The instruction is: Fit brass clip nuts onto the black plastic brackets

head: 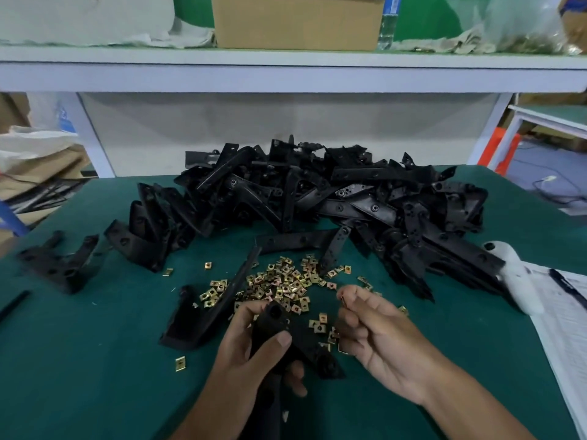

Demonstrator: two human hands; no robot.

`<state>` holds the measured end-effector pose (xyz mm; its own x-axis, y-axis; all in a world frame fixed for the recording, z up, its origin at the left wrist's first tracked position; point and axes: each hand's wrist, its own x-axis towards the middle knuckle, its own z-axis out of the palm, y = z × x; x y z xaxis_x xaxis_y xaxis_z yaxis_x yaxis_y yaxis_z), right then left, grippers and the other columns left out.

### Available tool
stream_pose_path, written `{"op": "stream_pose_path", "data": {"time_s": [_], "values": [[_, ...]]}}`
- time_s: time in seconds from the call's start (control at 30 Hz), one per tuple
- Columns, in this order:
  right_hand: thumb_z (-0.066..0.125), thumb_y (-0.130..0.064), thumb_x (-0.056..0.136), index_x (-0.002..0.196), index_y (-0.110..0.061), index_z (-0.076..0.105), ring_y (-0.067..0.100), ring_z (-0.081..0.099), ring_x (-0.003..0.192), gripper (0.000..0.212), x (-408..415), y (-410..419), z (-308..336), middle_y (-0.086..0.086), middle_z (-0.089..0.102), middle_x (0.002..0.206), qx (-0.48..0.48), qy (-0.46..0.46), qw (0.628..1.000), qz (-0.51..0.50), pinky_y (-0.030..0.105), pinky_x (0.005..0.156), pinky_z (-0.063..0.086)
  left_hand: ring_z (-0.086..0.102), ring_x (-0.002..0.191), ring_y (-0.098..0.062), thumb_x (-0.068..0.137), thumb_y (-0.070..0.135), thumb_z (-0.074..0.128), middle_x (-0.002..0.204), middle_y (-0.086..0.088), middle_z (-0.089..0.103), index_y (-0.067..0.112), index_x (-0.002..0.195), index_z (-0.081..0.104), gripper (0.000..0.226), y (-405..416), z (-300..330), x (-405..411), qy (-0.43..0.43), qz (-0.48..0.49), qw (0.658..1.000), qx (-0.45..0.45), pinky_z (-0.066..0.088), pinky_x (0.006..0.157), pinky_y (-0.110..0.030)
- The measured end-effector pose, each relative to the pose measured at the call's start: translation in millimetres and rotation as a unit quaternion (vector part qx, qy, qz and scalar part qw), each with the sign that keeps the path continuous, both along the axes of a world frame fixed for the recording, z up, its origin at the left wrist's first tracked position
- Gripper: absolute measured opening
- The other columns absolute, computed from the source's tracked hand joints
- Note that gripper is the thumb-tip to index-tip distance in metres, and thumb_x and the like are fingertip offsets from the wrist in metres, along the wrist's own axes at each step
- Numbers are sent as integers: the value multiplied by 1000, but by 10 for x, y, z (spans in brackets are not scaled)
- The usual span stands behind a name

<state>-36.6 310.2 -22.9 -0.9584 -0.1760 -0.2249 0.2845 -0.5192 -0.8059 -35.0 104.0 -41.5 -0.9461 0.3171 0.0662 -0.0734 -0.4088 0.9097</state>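
Left hand point(254, 347) gripped a black angled plastic bracket point(286, 331), fingers point(279, 339) and thumb wrapped round its stem, holed end point(275, 309) tipped up and away from the person. The bracket's long axis ran roughly near-to-far, slanting a little right at the near end. Right hand point(378, 331) hovered just right of that bracket, index finger and thumb pinched together at the tips point(344, 296); a small dark-brassy sliver showed between them, probably one brass clip nut, too small to be sure. Other right fingers loosely curled.

Key relation: the bracket's holed end lay to the left of the pinching fingertips and close, at about the same height, so the right hand was the nearer one to bring the nut across onto it.

Loose pile of small square brass clip nuts point(286, 284) lay on the green counter point(95, 360) just beyond the held bracket, a few strays left of it. Second black bracket point(203, 312) lay flat just left of the held one. Big heap of black plastic brackets point(317, 192) sat farther beyond. White handheld device point(514, 274) and printed paper sheet point(565, 312) lay well right of the held bracket

Judged stage: mid-cycle, nut not yet seated
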Motion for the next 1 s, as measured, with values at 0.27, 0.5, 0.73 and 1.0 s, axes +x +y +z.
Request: {"op": "stream_pose_path", "data": {"time_s": [0.27, 0.5, 0.73, 1.0], "values": [[66, -11, 81, 101, -6, 72, 7, 54, 63, 22, -2, -21, -27, 13, 73, 100, 61, 26, 998, -16, 16, 46, 38, 63, 55, -29, 68, 25, 79, 73, -19, 65, 4, 98, 55, 44, 17, 16, 5, 3, 32, 999, -6, 56, 47, -40], [65, -11, 81, 98, -8, 75, 8, 56, 61, 20, -15, 8, -34, 18, 73, 100, 46, 24, 998, -29, 17, 45, 39, 62, 54, -29, 67, 26, 78, 72, -19, 65, -2, 102, 49, 54, 12, 24, -7, 11, 39, 999, -7, 56, 47, -39], [67, -13, 82, 97, -14, 77, 6, 51, 60, 18, -10, 20, -39, 15, 74, 101, 78, 38, 996, -9, 16, 47, 39, 62, 54, -30, 70, 26, 80, 71, -20, 62, 8, 90, 58, 35, -3, 2, -1, 9, 24, 999, -19, 55, 48, -38], [56, -22, 97, 123, -17, 61, 1, 56, 71, 27, 14, 28, -47, 5, 76, 111, 242, 90, 966, 26, 15, 58, 43, 63, 56, -29, 73, 31, 83, 75, -17, 63, 9, 89, 58, 36, -1, -23, -3, 10, 29, 999, -35, 55, 50, -39]]}}
